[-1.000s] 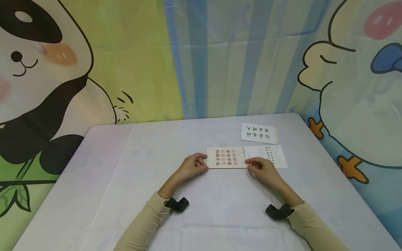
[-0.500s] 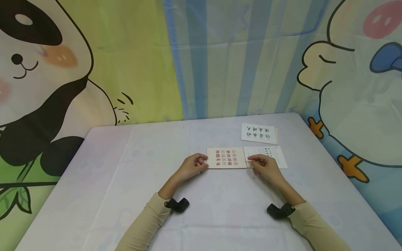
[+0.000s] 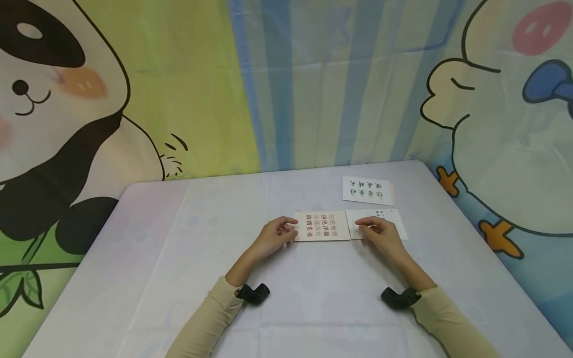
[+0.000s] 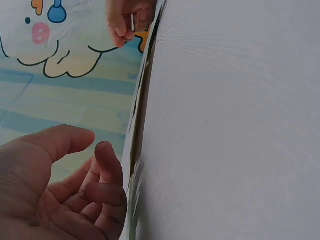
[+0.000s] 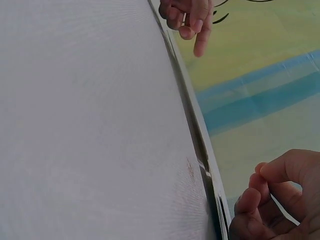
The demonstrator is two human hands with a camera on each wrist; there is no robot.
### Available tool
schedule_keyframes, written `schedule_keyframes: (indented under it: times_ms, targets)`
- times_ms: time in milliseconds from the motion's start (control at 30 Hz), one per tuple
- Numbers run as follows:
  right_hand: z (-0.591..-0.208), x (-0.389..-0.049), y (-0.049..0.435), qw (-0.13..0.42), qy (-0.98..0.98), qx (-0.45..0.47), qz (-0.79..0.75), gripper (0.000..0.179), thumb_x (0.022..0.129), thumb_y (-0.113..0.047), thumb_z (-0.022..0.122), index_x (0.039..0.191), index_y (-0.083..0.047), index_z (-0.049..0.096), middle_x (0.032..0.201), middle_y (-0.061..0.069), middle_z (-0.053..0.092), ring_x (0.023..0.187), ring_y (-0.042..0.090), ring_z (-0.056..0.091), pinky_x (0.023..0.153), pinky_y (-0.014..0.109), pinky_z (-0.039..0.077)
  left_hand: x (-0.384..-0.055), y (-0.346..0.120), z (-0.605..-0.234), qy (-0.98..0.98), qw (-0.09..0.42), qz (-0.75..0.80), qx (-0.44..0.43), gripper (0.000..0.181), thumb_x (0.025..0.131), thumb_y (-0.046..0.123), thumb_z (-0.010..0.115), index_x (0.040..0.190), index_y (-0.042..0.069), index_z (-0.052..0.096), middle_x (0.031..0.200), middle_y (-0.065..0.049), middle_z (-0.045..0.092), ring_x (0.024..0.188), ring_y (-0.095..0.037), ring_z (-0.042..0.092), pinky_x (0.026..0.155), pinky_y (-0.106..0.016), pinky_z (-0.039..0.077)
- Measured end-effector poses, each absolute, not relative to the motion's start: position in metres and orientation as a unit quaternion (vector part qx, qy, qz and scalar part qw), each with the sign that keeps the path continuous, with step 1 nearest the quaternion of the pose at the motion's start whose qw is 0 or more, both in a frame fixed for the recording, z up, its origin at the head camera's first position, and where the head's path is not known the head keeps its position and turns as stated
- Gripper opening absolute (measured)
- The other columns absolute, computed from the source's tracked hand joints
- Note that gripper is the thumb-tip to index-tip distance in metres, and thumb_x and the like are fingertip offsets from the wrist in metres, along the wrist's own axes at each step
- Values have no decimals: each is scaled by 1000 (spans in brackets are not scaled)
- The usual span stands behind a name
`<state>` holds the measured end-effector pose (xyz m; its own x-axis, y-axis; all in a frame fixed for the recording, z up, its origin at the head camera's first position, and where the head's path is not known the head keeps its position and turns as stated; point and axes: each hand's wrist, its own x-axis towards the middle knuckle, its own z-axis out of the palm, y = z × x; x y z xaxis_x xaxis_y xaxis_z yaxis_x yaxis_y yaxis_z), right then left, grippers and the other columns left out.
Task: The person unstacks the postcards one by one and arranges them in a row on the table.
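Note:
A cream card (image 3: 321, 226) printed with red and grey characters lies flat on the table. Against its right side is a white card (image 3: 394, 219) with small dark print. My left hand (image 3: 273, 237) is at the cream card's left edge, fingers loosely bent; the left wrist view shows thumb and index apart with nothing between them. Over the white card hovers my right hand (image 3: 383, 239), partly covering its print. Its thumb and index tips (image 5: 261, 170) come close together in the right wrist view, and no held thing shows there.
Behind these cards lies another white card (image 3: 368, 190) with two rows of black characters, a cream edge showing under it. A pale cloth covers the table (image 3: 215, 308). Cartoon-printed curtains (image 3: 309, 84) rise behind it. A black wrist camera (image 3: 254, 294) sits on each wrist.
My right hand has left the seam between the two cards and shifted slightly right, over the white card. The left hand stays about where it was, and the cards lie unchanged.

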<state>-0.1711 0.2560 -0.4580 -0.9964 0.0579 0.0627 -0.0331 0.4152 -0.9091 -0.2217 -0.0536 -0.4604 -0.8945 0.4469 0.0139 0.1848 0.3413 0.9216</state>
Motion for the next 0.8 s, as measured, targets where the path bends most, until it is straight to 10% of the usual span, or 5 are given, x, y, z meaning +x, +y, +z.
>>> schedule_keyframes:
  times_ms: [333, 800]
  targets:
    - [-451, -175, 266, 33, -838, -36, 543, 24, 95, -9, 59, 114, 3, 66, 103, 12, 61, 66, 6, 53, 58, 19, 43, -224, -37, -454, 787, 117, 571, 203, 41, 92, 8, 65, 131, -2, 55, 95, -16, 63, 74, -39, 63, 55, -21, 40]
    - [-444, -177, 283, 55, -809, -26, 584, 43, 96, -9, 59, 135, 4, 49, 106, 13, 57, 71, 11, 58, 56, 22, 48, -226, 0, -447, 777, 109, 589, 194, 50, 91, 8, 64, 137, -1, 47, 106, -13, 59, 80, -10, 56, 62, -19, 48]
